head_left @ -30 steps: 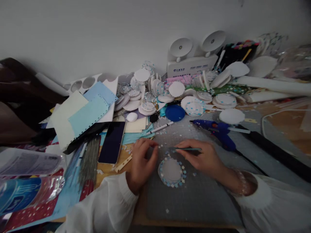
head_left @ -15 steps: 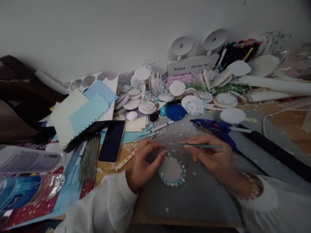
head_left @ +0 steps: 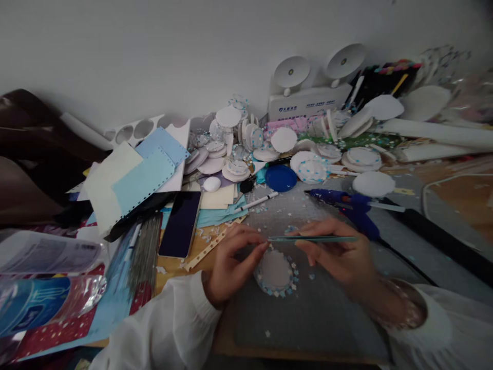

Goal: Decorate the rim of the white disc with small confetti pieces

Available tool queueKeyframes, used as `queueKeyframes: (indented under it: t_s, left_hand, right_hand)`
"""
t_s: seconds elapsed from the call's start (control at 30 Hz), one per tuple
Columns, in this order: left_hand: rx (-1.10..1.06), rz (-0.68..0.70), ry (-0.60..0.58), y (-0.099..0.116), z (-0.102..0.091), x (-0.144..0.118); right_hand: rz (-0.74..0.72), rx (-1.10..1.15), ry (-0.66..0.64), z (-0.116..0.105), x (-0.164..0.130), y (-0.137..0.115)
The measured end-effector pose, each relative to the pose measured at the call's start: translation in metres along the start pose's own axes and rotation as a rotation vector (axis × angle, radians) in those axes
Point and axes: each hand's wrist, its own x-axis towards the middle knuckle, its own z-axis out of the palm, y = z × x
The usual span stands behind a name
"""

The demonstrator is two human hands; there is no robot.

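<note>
Tweezers [head_left: 311,239] now lifted off disc [head_left: 276,271], pinched in right hand [head_left: 342,257]; left hand [head_left: 231,262] fingertips meeting tip.

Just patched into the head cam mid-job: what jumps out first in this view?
Front and centre, the right hand holds thin teal tweezers, their tip meeting the left hand above a white disc rimmed with blue and white bits on the grey mat. Behind lie a heap of white discs and a blue glue gun.

Craft desk: glue gun [head_left: 346,203], paper discs [head_left: 283,140].
</note>
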Motion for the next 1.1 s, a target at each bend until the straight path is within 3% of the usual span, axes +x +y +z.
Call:
queueKeyframes:
  t_s: [0.8,1.1]
  left_hand:
    - [0.009,-0.027,-0.093,0.0014,-0.0021,0.0003]
    - [-0.006,-0.036,-0.112,0.0019,-0.0025,0.0002]
  right_hand:
    - [-0.002,-0.003,-0.068,-0.0032,0.0028,0.0004]
    - [0.12,0.04,-0.087,-0.0021,0.0021,0.0021]
